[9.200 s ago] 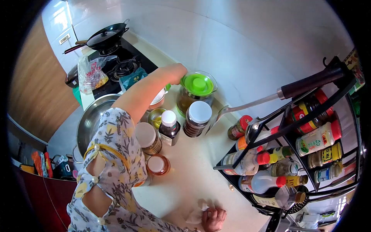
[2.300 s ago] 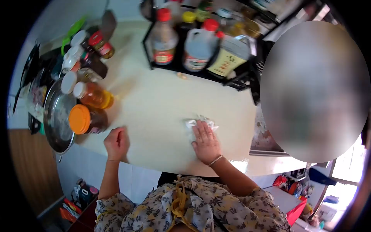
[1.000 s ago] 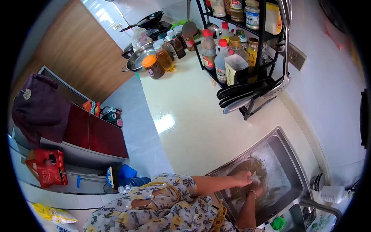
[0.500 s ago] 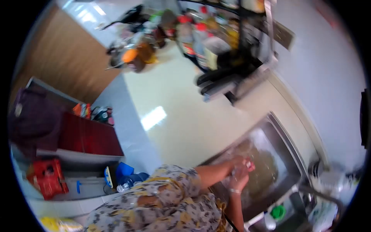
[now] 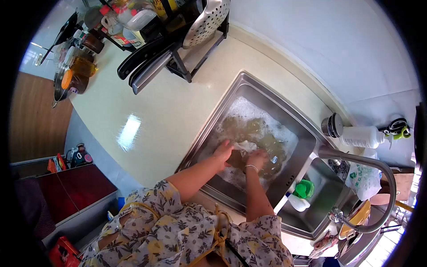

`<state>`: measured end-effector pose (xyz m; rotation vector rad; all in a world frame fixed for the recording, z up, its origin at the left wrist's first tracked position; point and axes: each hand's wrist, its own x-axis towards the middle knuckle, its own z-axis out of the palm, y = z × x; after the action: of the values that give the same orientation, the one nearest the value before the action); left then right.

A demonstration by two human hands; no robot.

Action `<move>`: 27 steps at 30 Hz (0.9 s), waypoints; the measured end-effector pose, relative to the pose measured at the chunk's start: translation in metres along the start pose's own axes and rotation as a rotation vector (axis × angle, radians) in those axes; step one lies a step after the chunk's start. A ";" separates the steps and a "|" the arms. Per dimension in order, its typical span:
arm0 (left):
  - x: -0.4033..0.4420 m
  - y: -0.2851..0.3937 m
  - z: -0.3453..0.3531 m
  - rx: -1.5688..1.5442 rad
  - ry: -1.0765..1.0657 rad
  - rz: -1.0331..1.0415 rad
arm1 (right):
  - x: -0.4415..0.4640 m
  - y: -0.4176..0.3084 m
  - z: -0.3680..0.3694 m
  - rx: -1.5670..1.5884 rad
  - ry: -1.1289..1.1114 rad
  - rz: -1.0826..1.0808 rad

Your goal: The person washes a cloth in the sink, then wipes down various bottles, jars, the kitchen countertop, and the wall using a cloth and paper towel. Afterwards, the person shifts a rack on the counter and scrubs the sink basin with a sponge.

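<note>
My left hand (image 5: 222, 152) is at the surface of the cloudy water, its thumb and fingers apart, beside a bunched whitish cloth (image 5: 245, 146). Across from it, my right hand (image 5: 257, 160), with a bracelet at the wrist, is closed on the cloth's near side; its fingertips are partly hidden in the water. A brownish patch (image 5: 237, 160) shows between the hands, and I cannot tell if it is an object or murky water. Both hands are inside the large steel sink basin (image 5: 307, 147), where white foam (image 5: 249, 109) floats.
Right of the basin is a smaller one with a green scrubber-like item (image 5: 304, 189) and a white bottle (image 5: 299, 203). A curved faucet (image 5: 391, 182) arches over it. Knives (image 5: 151, 71) and a perforated ladle (image 5: 207, 22) stand in a rack on the counter (image 5: 164, 115). Jars (image 5: 79, 80) are at the far left.
The view has swung toward the sink, which is now more central and sharper. My hands, close together above the water before, have moved apart and down to its surface.
</note>
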<state>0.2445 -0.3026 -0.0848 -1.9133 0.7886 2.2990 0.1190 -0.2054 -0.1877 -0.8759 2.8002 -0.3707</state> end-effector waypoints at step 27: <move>-0.027 0.010 0.005 -0.197 -0.010 0.013 | 0.012 -0.023 -0.039 0.717 -0.473 0.254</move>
<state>0.2431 -0.3015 -0.0559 -1.9740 0.5950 2.4755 0.1114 -0.2236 -0.1452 -0.3682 2.0641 -0.9052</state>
